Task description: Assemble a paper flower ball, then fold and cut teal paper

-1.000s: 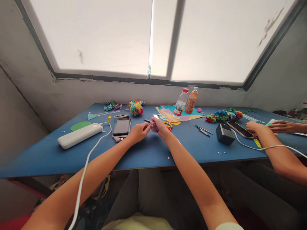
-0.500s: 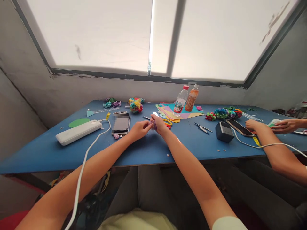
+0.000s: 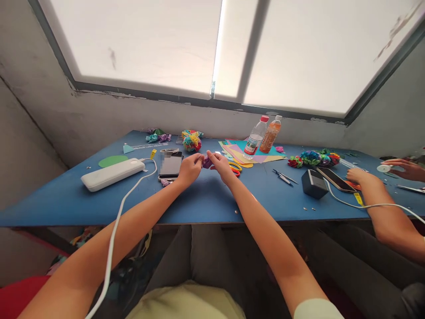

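Near-middle bench [image 3: 203, 199]: open passage
Left: white power bank [image 3: 113, 174] and cable [image 3: 123, 202] obstruct
Right: black box [image 3: 314, 183] blocks
Far: red-capped bottle [image 3: 255, 139] stands tall

The wearer's 2 hands [image 3: 191, 169] [image 3: 220, 165], 2 bottles [image 3: 254, 141] [image 3: 270, 136], 1 green disc [image 3: 113, 161], 1 black box [image 3: 314, 184].

Wide window [image 3: 146, 44] fills the upper view, covered by pale panels, blind or sheeting, cannot tell which. Light comes through evenly and whitish; a brighter slit [image 3: 217, 48] runs down between panels, a dark upright band [image 3: 254, 48] to its right. Smudge on the left panel, longer streaky marks at upper right. Window frame [image 3: 142, 91] dark grey, flaked whitish along its lower edge. Back wall [image 3: 116, 110] grey, scuffed, uneven. Left wall [image 3: 23, 150] shadowed, crossed by a dark slanting line. Right wall [image 3: 395, 93] also grey. Long blue-topped table [image 3: 63, 199] stands against the back wall. Beneath it, deep shade; floor too dark to make out.
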`<act>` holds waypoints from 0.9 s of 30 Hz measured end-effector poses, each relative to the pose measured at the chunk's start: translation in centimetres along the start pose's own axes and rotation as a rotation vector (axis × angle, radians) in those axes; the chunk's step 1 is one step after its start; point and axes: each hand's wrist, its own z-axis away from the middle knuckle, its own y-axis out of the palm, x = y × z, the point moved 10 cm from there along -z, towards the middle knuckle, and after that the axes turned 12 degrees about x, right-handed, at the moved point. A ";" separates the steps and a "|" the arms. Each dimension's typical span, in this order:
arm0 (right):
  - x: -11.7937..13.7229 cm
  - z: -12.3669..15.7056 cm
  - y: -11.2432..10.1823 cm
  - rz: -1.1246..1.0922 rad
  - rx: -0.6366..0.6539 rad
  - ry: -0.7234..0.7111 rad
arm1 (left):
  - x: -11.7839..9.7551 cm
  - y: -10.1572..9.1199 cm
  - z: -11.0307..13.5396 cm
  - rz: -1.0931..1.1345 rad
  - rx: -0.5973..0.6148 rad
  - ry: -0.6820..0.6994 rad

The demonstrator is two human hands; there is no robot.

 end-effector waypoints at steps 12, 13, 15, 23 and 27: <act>1.7 0.5 1.0 0.099 0.099 -0.060 | 2.0 -1.5 -0.4 0.117 -0.091 -0.119; 1.6 0.4 1.0 0.084 0.104 -0.060 | 2.0 -1.7 -0.5 0.129 -0.100 -0.124; 1.4 0.2 1.2 0.055 0.120 -0.066 | 2.1 -2.0 -0.7 0.149 -0.117 -0.130; 1.0 -0.2 -0.1 0.086 0.039 -0.093 | 1.1 -2.6 -0.6 0.212 -0.077 -0.104; 0.8 -0.3 0.2 0.101 0.081 -0.094 | 0.9 -2.3 -0.9 0.173 -0.005 -0.097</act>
